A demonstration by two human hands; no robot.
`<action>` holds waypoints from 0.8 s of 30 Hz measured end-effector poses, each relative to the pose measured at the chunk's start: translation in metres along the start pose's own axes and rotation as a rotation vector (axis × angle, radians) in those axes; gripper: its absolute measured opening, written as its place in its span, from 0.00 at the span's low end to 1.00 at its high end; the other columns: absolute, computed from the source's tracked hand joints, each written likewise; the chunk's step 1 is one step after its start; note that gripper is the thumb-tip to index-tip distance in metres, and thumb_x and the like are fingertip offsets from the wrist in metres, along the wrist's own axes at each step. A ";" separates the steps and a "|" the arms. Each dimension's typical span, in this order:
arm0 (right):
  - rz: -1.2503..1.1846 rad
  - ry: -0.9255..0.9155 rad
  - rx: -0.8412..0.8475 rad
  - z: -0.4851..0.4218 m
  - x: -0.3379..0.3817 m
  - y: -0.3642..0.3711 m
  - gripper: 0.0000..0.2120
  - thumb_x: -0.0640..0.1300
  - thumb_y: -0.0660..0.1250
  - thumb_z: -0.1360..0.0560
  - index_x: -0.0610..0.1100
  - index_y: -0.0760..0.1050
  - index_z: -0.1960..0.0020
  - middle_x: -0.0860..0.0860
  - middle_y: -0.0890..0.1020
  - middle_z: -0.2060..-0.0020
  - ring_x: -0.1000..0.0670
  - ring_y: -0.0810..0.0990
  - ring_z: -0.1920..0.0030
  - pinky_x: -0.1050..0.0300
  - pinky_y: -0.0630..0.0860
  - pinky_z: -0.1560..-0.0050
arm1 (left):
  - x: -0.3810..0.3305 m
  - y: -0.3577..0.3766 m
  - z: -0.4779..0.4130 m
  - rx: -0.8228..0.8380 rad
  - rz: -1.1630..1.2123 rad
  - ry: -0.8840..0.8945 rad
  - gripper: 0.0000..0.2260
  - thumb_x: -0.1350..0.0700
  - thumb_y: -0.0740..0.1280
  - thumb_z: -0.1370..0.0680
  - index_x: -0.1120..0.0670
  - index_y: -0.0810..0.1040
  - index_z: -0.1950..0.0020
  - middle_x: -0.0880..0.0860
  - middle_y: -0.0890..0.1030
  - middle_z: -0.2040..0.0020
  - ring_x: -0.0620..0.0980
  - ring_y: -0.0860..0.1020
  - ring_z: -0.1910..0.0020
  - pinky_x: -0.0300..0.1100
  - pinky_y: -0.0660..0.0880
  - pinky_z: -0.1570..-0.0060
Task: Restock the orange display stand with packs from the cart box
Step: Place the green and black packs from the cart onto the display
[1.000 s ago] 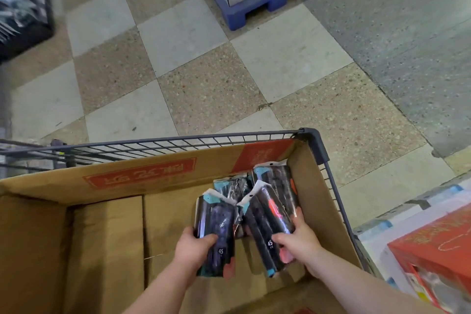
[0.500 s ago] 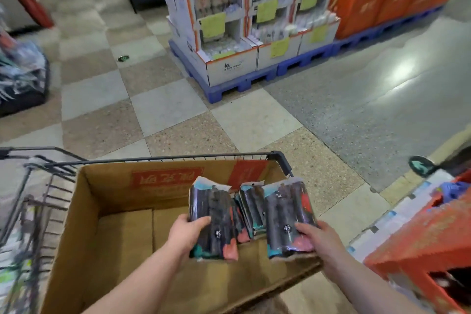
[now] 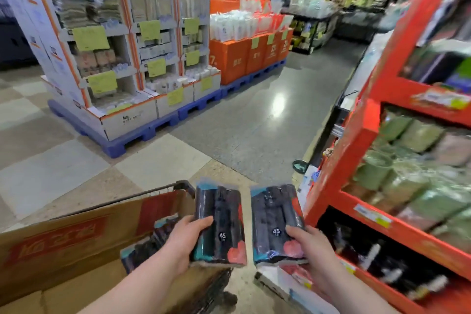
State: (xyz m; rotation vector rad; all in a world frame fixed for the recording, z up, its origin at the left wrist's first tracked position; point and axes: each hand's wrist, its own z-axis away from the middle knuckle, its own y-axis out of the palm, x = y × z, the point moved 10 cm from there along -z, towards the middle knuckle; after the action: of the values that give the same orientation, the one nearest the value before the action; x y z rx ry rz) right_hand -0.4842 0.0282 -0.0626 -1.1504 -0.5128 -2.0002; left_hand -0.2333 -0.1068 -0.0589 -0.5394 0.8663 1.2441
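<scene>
My left hand point(image 3: 184, 239) grips a dark pack point(image 3: 221, 222) marked 45, held above the right end of the cardboard box point(image 3: 63, 242) in the cart. Another dark pack point(image 3: 150, 242) shows under my left hand; whether the hand holds it I cannot tell. My right hand point(image 3: 309, 250) grips a second pack point(image 3: 274, 222) of the same kind, held between the cart and the orange display stand point(image 3: 356, 150) on the right. The stand's lowest shelf holds dark packs point(image 3: 382, 262); the shelf above holds green ones.
White display stands on blue pallets point(image 3: 132, 135) and orange boxes point(image 3: 244, 58) line the far side of the aisle. Grey and checkered floor lies between. The cart's wire rim point(image 3: 175, 186) edges the box. More shelving stands at the back.
Both hands lifted the packs out of the box and drew them apart, the right one moving toward the orange stand. My view rose from the cart to the aisle.
</scene>
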 end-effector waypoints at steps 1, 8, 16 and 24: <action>-0.015 -0.019 -0.031 0.005 0.005 -0.020 0.19 0.46 0.74 0.34 0.38 0.78 0.47 0.40 0.85 0.57 0.39 0.84 0.56 0.42 0.78 0.52 | -0.004 0.024 0.003 0.043 -0.018 0.008 0.11 0.58 0.70 0.24 0.59 0.76 0.43 0.63 0.84 0.53 0.62 0.84 0.56 0.52 0.81 0.58; -0.172 -0.131 -0.196 0.056 0.037 -0.193 0.14 0.43 0.72 0.31 0.35 0.81 0.50 0.37 0.85 0.58 0.38 0.83 0.59 0.42 0.77 0.50 | -0.016 0.221 0.046 0.362 -0.112 0.060 0.10 0.59 0.68 0.23 0.61 0.76 0.44 0.63 0.84 0.54 0.61 0.84 0.58 0.50 0.80 0.61; -0.326 -0.248 -0.372 0.112 0.075 -0.389 0.10 0.39 0.67 0.26 0.33 0.79 0.49 0.36 0.84 0.58 0.42 0.83 0.65 0.55 0.78 0.65 | -0.003 0.420 0.126 0.577 -0.145 0.067 0.10 0.57 0.68 0.23 0.60 0.79 0.46 0.62 0.85 0.54 0.61 0.83 0.55 0.54 0.79 0.52; -0.297 -0.359 -0.383 0.107 0.132 -0.477 0.12 0.41 0.69 0.27 0.35 0.77 0.47 0.39 0.85 0.59 0.42 0.83 0.64 0.55 0.75 0.65 | -0.028 0.509 0.159 0.578 -0.109 0.064 0.07 0.56 0.68 0.23 0.60 0.80 0.50 0.59 0.85 0.63 0.58 0.82 0.63 0.47 0.78 0.62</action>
State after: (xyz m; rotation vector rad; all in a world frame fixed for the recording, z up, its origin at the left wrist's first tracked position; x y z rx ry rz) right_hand -0.8354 0.3453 0.1181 -1.7768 -0.5144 -2.2158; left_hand -0.6814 0.1323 0.1053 -0.1573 1.1766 0.8255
